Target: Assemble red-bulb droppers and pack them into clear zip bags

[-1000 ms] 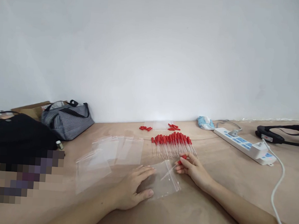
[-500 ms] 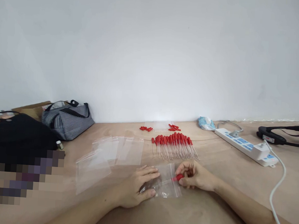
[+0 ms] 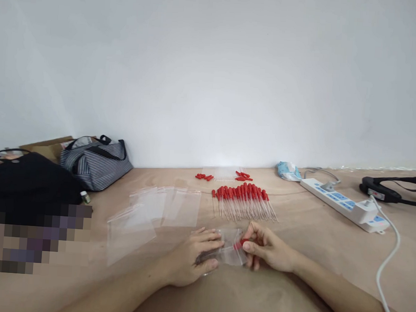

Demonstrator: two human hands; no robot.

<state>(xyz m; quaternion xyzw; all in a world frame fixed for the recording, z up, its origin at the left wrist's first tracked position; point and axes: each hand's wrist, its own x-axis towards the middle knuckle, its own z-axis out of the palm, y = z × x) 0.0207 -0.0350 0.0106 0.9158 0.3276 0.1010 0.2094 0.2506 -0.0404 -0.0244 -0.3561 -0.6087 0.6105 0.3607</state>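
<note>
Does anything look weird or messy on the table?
Yes: a crumpled blue-and-white bundle near the wall looks untidy, unlike the lined-up red-topped droppers. The blocky patch at lower left is odd; it hides what's there. I see no spill.

head-worn view, looking forward and down, wall (image 3: 213,80) ahead

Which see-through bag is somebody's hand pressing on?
The bag partly covered by the left hand, with the right hand holding a red-topped dropper at its other end. The bags spread out farther left have no hand on them.
</note>
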